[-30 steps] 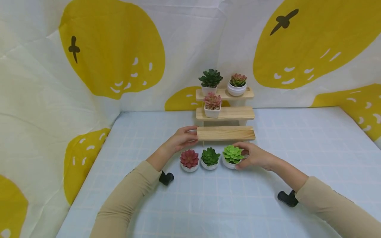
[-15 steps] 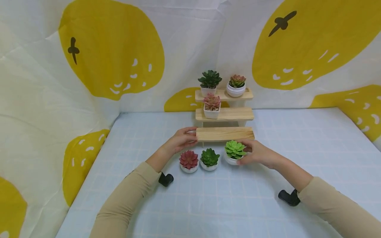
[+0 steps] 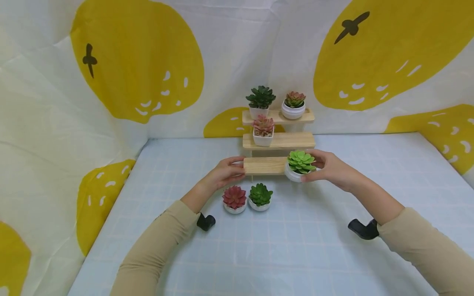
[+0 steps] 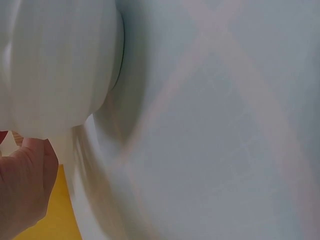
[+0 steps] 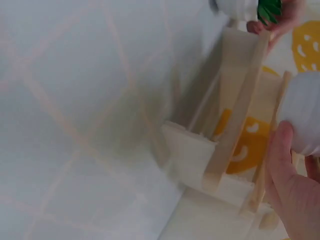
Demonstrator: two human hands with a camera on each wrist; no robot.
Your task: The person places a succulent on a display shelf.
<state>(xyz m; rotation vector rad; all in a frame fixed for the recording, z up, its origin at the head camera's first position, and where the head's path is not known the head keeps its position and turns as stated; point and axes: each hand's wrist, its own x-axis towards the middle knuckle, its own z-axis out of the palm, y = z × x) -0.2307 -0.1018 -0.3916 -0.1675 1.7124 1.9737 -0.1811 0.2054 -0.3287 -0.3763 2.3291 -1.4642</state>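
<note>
My right hand [image 3: 327, 168] grips a light green succulent [image 3: 301, 162] by its round white pot [image 5: 305, 112]. The pot is raised over the right end of the lowest shelf and overlaps it in the head view. With my left hand [image 3: 226, 172] I hold the left end of the wooden tiered stand [image 3: 264, 165], fingers at the bottom shelf. In front of it, a red succulent [image 3: 234, 197] and a dark green one [image 3: 261, 195] stand on the table in white pots. One white pot [image 4: 55, 60] fills the upper left of the left wrist view, beside my hand.
The top shelf carries a dark green plant [image 3: 261, 98] in a white pot and a reddish-green succulent [image 3: 294, 102]. On the middle shelf's left side sits a pink succulent [image 3: 263, 127] in a square pot. A lemon-print cloth [image 3: 137, 61] hangs behind the table.
My right hand has lifted the light green succulent from the table beside the other pots, moving it back and slightly right to the lowest shelf. The left hand has stayed at the stand.
</note>
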